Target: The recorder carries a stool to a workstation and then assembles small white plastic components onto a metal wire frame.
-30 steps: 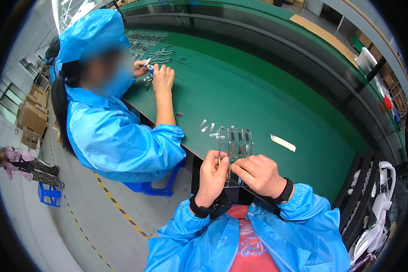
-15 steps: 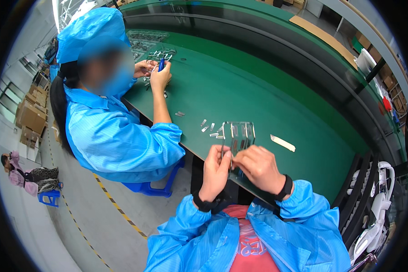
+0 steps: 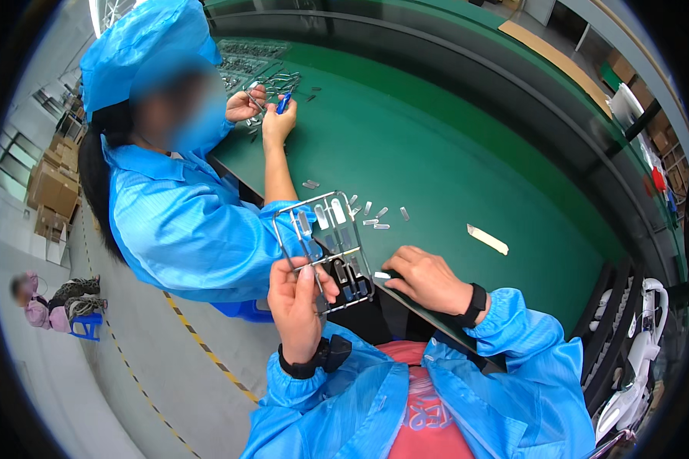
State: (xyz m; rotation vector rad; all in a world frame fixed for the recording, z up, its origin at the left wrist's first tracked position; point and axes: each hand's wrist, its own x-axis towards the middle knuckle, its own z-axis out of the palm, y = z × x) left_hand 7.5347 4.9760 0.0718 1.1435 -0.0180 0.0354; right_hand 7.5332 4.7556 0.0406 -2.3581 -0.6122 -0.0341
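Observation:
My left hand [image 3: 297, 306] grips a metal wire frame [image 3: 357, 256] by its near left side, thumb in front. The frame is tilted, its cross wires carrying several flat shiny plates with rounded ends. It hangs over the table's near edge, beside the co-worker's sleeve. My right hand [image 3: 429, 279] is low over the table edge, right of the frame, its thumb and forefinger pinching a small pale strip [image 3: 381, 275]. Beyond the frame, several loose silvery strips [image 3: 377, 224] lie on the green table [image 3: 436, 176].
A cream-coloured slim tool [image 3: 488, 239] lies to the right. At left, a co-worker [image 3: 199, 222] in blue holds a blue-handled tool [image 3: 284, 102] and a wire piece, near clear trays [image 3: 249, 61] of metal parts. Black racks [image 3: 601, 329] stand at right.
My left hand has carried the frame left and turned it, so its face with the plates shows. My right hand has come away from the frame, slightly lower, with a small strip at its fingertips.

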